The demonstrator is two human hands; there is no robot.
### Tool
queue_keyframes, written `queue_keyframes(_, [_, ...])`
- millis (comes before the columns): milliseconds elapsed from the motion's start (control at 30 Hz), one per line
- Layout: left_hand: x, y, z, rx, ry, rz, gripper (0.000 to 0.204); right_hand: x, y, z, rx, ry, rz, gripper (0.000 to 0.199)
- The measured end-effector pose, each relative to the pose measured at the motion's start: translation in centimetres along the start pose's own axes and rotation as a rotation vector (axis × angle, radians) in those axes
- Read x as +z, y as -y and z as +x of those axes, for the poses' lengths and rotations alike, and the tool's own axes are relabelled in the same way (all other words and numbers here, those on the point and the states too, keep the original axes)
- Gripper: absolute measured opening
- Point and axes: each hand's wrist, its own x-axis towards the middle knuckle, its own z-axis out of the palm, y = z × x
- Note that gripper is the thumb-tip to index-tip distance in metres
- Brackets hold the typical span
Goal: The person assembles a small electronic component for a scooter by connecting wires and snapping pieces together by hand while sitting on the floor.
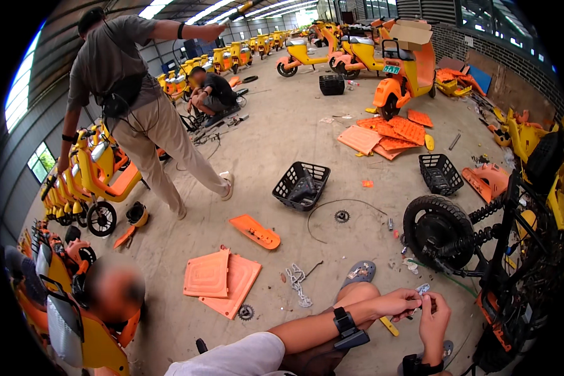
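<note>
Both bare hands at lower right, close together, fingertips meeting. Left hand (400, 303) bent in a pinch, right hand (436, 312) raised to meet it with thumb and fingers closed; between them a small pale piece (423, 288), its top standing clear of the fingers. Piece too small to name; both hands seem to grip it, though fingers overlap. Dark band (344, 321) on left wrist. Below the hands, a yellow strip (390, 326) on the concrete floor; a grey sandal (360, 273) on the person's foot, just beyond the left forearm. To the right, a black wheel (437, 230) on a stripped scooter frame. Ahead and left: pale chain (297, 285) in a loose heap, two orange panels (222, 285) overlapping, a toothed ring (246, 312) near their lower corner. Farther off, a black basket (301, 186) holding dark parts; a standing person (122, 69), back turned; another person (213, 94) crouching beyond.
</note>
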Motion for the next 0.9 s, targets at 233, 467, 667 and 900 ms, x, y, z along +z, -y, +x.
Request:
queue_keyframes(233, [-0.4,-0.2,-0.6,0.022,0.036,0.072,0.023,0.6,0.4,0.1,0.222,0.004,0.119,0.017])
queue_keyframes(467, [-0.9,0.4,0.2,0.072,-0.005,0.033,0.017,1.1,0.6,-0.2,0.049,-0.002,0.05,0.019])
queue_keyframes(667, [-0.2,-0.3,-0.2,0.131,-0.177,-0.021,0.02,0.8,1.5,-0.1,0.195,0.051,0.142,0.022])
queue_keyframes(900, [-11.0,-7.2,-8.6,0.816,-1.217,0.032,0.059,0.4,2.3,-0.4,0.066,0.062,-0.014,0.021])
